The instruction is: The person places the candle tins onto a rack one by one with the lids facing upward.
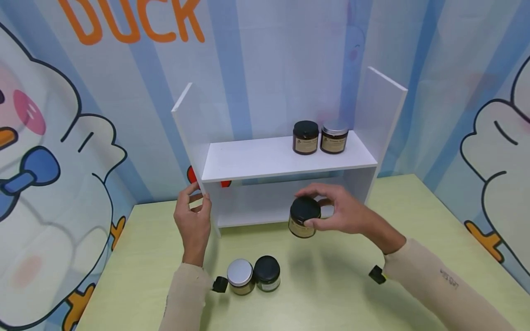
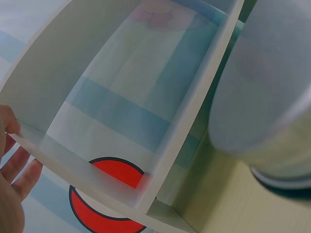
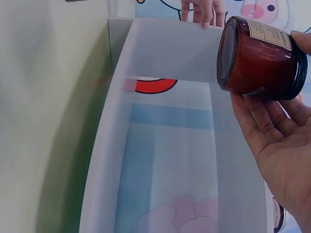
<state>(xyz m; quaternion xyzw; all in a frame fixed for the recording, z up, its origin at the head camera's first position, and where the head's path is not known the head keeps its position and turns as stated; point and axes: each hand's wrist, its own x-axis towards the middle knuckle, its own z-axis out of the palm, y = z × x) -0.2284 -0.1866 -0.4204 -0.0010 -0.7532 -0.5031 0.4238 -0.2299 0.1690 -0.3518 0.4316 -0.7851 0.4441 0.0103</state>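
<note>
"Sleeves (image 1: 439, 285), beige, two. Head view: right hand (image 1: 337, 210), pinching one black-lidded jar (image 1: 301, 216), aloft before the lower shelf (image 1: 252, 207). Risk?"

"Clipping the upper shelf (image 1: 256, 158), if raised too steeply."

"Left wrist view: silver-lidded jar (image 2: 262, 82), one, blurred; left hand (image 2: 9, 194), pinching the side panel (image 2: 73, 167)."

"Shelving might shift, should that pinch slacken."

"Right wrist view: black-lidded jar, gripped near its lid (image 3: 297, 77)."

"Loosely screwed, that lid could let it fall, I'd judge."

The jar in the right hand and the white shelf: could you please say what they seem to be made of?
Jar: probably glass, glossy reddish-brown, going by the highlights on its tinted side, though plastic could look similar.
White shelf: perhaps painted or laminated board, smooth and satin, from its flat, even panels.
</note>
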